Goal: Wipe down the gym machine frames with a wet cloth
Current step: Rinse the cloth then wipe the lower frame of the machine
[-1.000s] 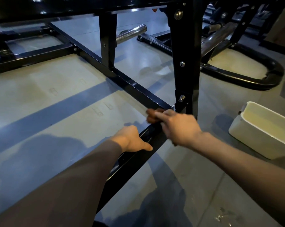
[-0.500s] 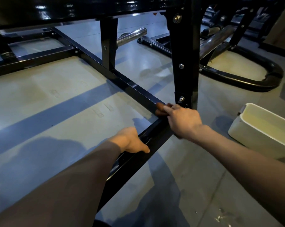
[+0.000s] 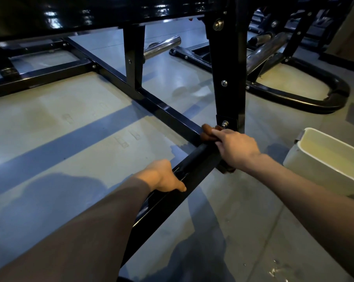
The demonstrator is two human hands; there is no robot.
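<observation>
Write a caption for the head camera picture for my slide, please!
Right hand presses a brown cloth on the black frame bar while the left hand grips it.

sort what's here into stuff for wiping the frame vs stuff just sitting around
In use: brown cloth in right hand; black frame bar; left hand gripping it; white water tub.

Lying about: chrome bar; neighbouring machine's curved base.

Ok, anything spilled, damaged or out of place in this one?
Only small wet splashes on the floor at lower right, near the white bucket. Nothing looks damaged; the right hand holds the brown cloth on the black frame bar.
</observation>
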